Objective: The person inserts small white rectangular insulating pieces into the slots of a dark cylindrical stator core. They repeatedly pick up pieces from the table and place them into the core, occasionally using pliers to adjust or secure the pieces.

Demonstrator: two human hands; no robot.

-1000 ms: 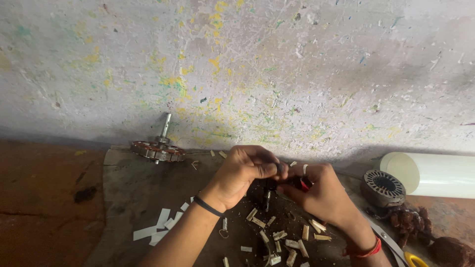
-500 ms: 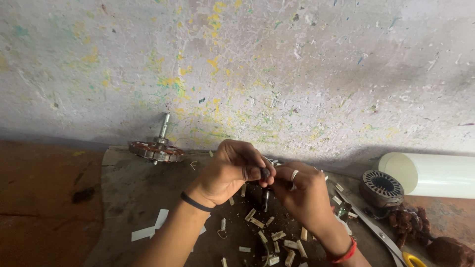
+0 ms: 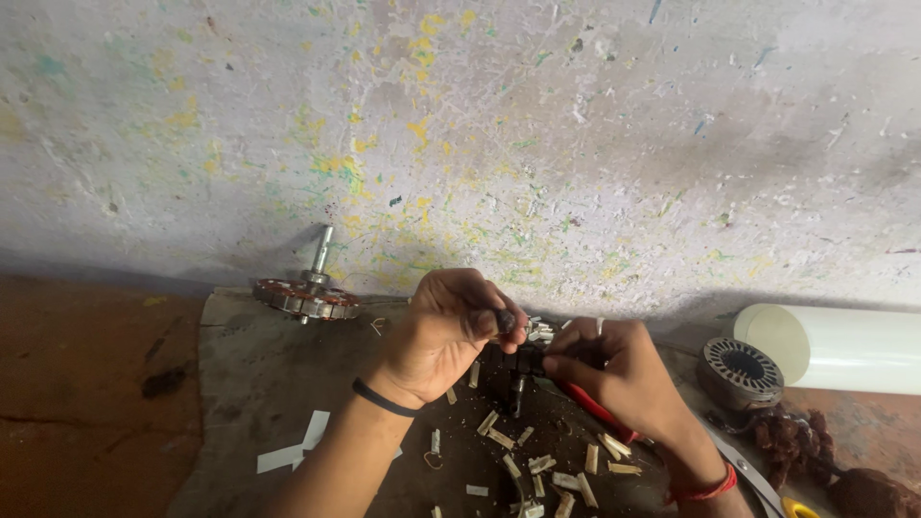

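My left hand (image 3: pixel 443 331) is curled around a small dark motor part (image 3: pixel 518 360) held above a grey mat (image 3: pixel 259 384). A black band sits on that wrist. My right hand (image 3: pixel 614 369) meets it from the right and grips a red-handled tool (image 3: pixel 595 408) whose tip is at the dark part. A red thread is tied on that wrist. Much of the part is hidden by my fingers. Several short pale slips (image 3: pixel 552 465) lie scattered on the mat under my hands.
A rotor with a steel shaft (image 3: pixel 309 293) stands at the mat's far left by the paint-flecked wall. A round stator core (image 3: pixel 739 369), a white tube (image 3: pixel 835 345) and a tangle of copper wire (image 3: pixel 796 441) lie at the right. White paper strips (image 3: pixel 293 446) lie left.
Both hands have lifted slightly and drawn closer to the wall, still working together on the dark part; the view has shifted a little.
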